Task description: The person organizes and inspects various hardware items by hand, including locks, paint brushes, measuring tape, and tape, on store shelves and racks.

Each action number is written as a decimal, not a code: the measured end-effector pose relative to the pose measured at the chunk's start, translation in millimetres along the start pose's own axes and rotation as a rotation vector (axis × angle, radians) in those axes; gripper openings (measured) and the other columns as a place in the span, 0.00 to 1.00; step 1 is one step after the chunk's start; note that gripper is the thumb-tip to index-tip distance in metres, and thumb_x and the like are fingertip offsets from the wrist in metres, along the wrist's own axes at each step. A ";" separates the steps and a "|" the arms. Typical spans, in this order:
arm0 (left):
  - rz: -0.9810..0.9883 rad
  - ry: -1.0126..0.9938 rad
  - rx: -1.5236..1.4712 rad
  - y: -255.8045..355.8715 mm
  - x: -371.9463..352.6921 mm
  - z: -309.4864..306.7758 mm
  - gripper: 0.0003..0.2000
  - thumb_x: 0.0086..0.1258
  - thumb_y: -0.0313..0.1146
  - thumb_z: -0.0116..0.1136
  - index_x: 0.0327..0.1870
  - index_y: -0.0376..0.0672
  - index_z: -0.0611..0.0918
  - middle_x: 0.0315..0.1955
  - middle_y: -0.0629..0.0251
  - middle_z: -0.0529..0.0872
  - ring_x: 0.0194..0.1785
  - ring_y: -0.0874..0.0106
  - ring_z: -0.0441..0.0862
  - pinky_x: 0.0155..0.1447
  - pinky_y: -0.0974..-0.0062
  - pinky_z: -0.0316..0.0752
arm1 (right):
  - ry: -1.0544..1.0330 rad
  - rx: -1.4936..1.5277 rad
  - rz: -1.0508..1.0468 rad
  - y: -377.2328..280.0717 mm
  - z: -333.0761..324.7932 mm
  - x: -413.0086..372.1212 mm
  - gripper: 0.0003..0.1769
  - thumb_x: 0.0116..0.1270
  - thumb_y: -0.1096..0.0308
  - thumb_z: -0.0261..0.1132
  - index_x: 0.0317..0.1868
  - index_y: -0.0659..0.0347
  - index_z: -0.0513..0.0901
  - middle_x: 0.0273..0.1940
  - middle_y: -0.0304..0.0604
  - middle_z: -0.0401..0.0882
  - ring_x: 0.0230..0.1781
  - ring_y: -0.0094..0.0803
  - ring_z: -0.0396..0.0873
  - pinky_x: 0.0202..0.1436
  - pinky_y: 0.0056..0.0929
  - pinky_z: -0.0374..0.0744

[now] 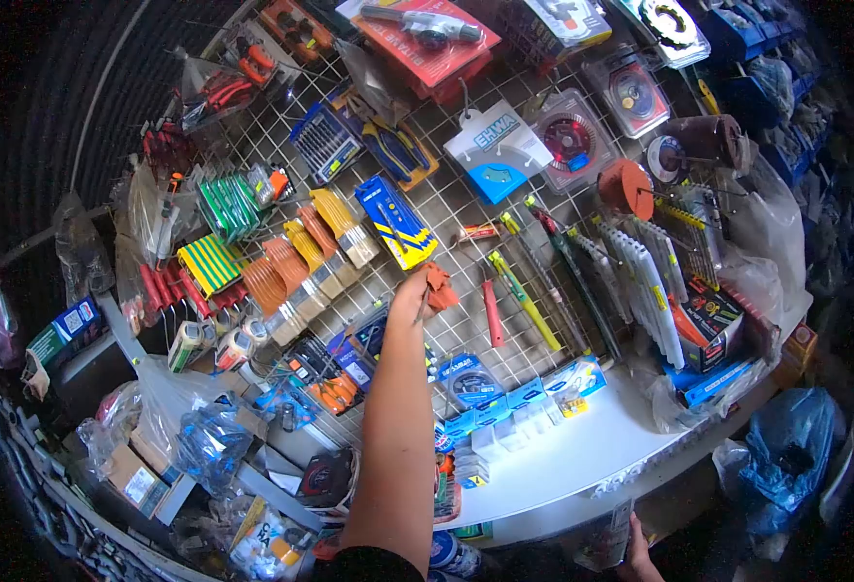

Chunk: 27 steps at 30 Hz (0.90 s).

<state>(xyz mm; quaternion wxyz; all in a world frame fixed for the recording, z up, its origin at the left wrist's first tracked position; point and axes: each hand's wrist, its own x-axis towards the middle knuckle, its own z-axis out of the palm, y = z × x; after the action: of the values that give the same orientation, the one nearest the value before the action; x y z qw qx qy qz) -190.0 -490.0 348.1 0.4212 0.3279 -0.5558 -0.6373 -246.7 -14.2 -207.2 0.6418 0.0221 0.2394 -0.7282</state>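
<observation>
My left hand (410, 293) is raised at the wire grid rack (456, 325), its fingers closed on a crumpled orange-red cloth (439, 288). Just above it hangs a blue and yellow box (395, 223). Paintbrushes (344, 228) hang in rows to its left, and a red-handled tool (492, 312) hangs to its right. Low at the bottom right, my right hand (638, 555) holds a clear plastic package (607, 540) by its edge; what is inside is too dark to make out.
Below the rack a white shelf (543, 466) carries small blue and white boxes (519, 403). Hanging packs, discs (571, 144) and long drill bits surround the arm. Bagged goods (215, 436) crowd the lower left, and a blue plastic bag (786, 451) sits at the right.
</observation>
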 end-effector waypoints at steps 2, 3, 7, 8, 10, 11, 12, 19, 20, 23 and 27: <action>-0.017 -0.065 -0.157 -1.1 -10.0 3.8 0.03 0.76 0.29 0.50 0.40 0.46 0.76 0.30 0.60 0.82 0.28 0.67 0.81 0.29 0.68 0.81 | 0.023 0.055 -0.027 -0.7 -1.3 0.4 0.31 0.78 0.40 0.55 0.71 0.50 0.71 0.46 0.45 0.82 0.38 0.40 0.85 0.39 0.42 0.86; -0.029 -0.093 -0.236 -3.1 -18.7 6.5 0.02 0.76 0.28 0.49 0.41 0.45 0.75 0.32 0.58 0.82 0.28 0.67 0.80 0.29 0.68 0.80 | 0.040 0.034 -0.035 2.7 -8.5 5.2 0.32 0.77 0.36 0.53 0.66 0.52 0.74 0.43 0.45 0.82 0.38 0.42 0.84 0.39 0.44 0.85; 0.037 -0.133 -0.062 -3.7 -41.0 7.9 0.03 0.77 0.27 0.45 0.44 0.43 0.74 0.34 0.57 0.81 0.28 0.67 0.80 0.30 0.69 0.80 | 0.047 0.068 0.012 9.1 -32.1 14.6 0.33 0.75 0.33 0.52 0.60 0.54 0.77 0.40 0.43 0.81 0.37 0.44 0.82 0.39 0.45 0.83; 0.032 -0.124 -0.039 -2.6 -45.8 7.1 0.03 0.77 0.27 0.46 0.43 0.43 0.74 0.34 0.58 0.81 0.28 0.67 0.80 0.31 0.69 0.81 | 0.020 0.083 0.035 11.2 -34.2 16.7 0.33 0.75 0.34 0.53 0.62 0.54 0.77 0.41 0.44 0.82 0.37 0.44 0.82 0.40 0.45 0.83; 0.023 -0.108 0.006 -1.5 -60.0 10.9 0.04 0.77 0.27 0.46 0.43 0.43 0.75 0.33 0.58 0.81 0.29 0.67 0.80 0.32 0.68 0.81 | 0.028 0.040 0.041 16.6 -31.3 18.7 0.35 0.74 0.34 0.54 0.64 0.54 0.76 0.45 0.45 0.82 0.39 0.44 0.82 0.43 0.46 0.83; 0.012 -0.075 0.030 -0.7 -67.5 12.9 0.04 0.77 0.27 0.46 0.43 0.43 0.75 0.33 0.59 0.81 0.30 0.68 0.80 0.33 0.68 0.81 | 0.067 -0.019 0.020 18.6 -30.6 19.3 0.35 0.74 0.34 0.54 0.66 0.54 0.75 0.46 0.46 0.82 0.41 0.44 0.82 0.45 0.47 0.82; 0.000 -0.047 0.054 0.1 -74.0 16.7 0.04 0.76 0.27 0.46 0.44 0.43 0.76 0.33 0.59 0.82 0.30 0.68 0.81 0.34 0.68 0.81 | 0.106 -0.076 -0.003 19.5 -29.6 19.8 0.36 0.74 0.33 0.55 0.67 0.54 0.75 0.48 0.47 0.82 0.42 0.44 0.82 0.46 0.47 0.82; -0.046 -0.033 0.265 8.7 -119.8 25.2 0.06 0.78 0.29 0.47 0.45 0.40 0.78 0.33 0.59 0.84 0.31 0.67 0.82 0.36 0.67 0.82 | 0.037 -0.143 0.011 20.4 -47.6 29.2 0.38 0.73 0.33 0.55 0.69 0.53 0.73 0.54 0.49 0.79 0.51 0.45 0.80 0.52 0.50 0.81; -0.064 -0.035 0.313 8.2 -117.0 19.9 0.07 0.78 0.30 0.47 0.45 0.38 0.78 0.34 0.59 0.84 0.31 0.65 0.83 0.36 0.66 0.83 | 0.049 -0.143 -0.015 22.0 -47.5 29.8 0.38 0.72 0.32 0.56 0.67 0.55 0.75 0.50 0.48 0.80 0.47 0.42 0.80 0.49 0.46 0.80; -0.115 -0.096 0.351 11.5 -125.6 14.5 0.09 0.79 0.31 0.45 0.45 0.38 0.78 0.35 0.58 0.84 0.31 0.65 0.83 0.37 0.65 0.83 | 0.093 -0.169 -0.043 18.0 -36.1 20.3 0.37 0.71 0.32 0.58 0.63 0.57 0.76 0.42 0.45 0.80 0.42 0.38 0.81 0.45 0.40 0.80; -0.085 -0.001 0.482 15.9 -152.1 32.6 0.10 0.79 0.31 0.43 0.45 0.37 0.78 0.35 0.56 0.84 0.31 0.65 0.84 0.36 0.65 0.83 | 0.096 -0.176 -0.014 18.5 -43.4 29.2 0.32 0.73 0.32 0.56 0.56 0.53 0.78 0.38 0.41 0.78 0.40 0.38 0.80 0.44 0.43 0.82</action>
<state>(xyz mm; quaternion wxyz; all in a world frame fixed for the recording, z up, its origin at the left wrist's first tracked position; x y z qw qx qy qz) -150.7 -339.3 361.6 0.3032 0.4418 -0.6778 -0.5035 -246.3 -26.0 -261.5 0.6242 -0.0011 0.3330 -0.7068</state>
